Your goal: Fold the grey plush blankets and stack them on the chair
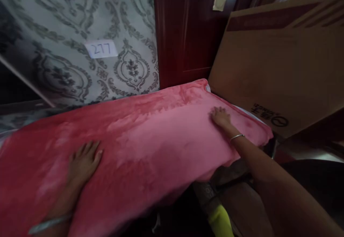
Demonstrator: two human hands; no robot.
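A pink plush blanket (150,136) lies spread over a raised surface across the middle of the view. My left hand (84,160) rests flat on its near left part, fingers stretched out and apart. My right hand (220,117) lies flat on the blanket's far right end, fingers extended, with a thin metal bangle on the wrist. Neither hand holds anything.
A large cardboard box (282,65) leans at the right, close to the blanket's far corner. Patterned grey wallpaper with a paper label reading 277 (101,49) is behind on the left. A dark red wooden door (188,29) stands in the middle. A yellow-green object (220,221) shows below.
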